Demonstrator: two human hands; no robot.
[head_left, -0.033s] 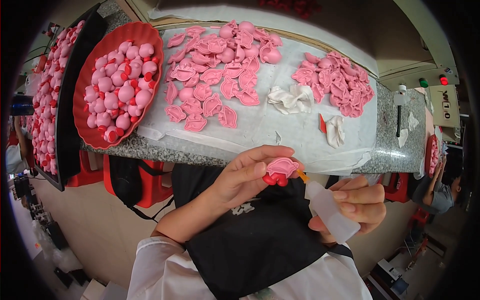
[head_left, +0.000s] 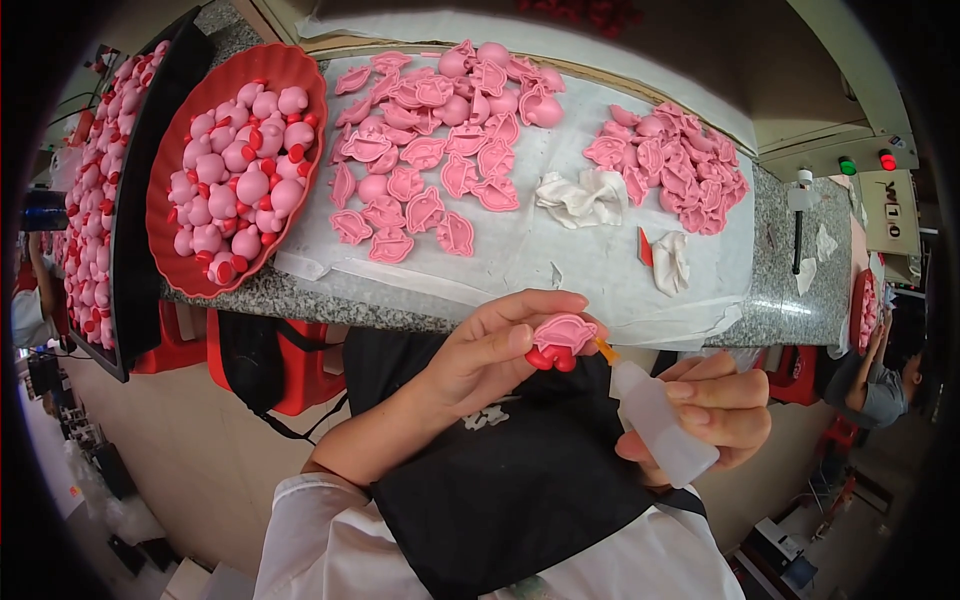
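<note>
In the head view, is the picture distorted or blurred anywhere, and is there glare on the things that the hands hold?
Head view: fisheye bends the granite counter edge and leaves dark corners; the left hand with the pink toy piece and the right hand with the squeeze bottle are sharp, evenly lit, no strong glare; the rim areas look softer.

A pink toy half (head_left: 563, 335) with 2 red feet sits pinched at the fingertips; a small translucent squeeze bottle's (head_left: 660, 422) orange nozzle touches it.
</note>
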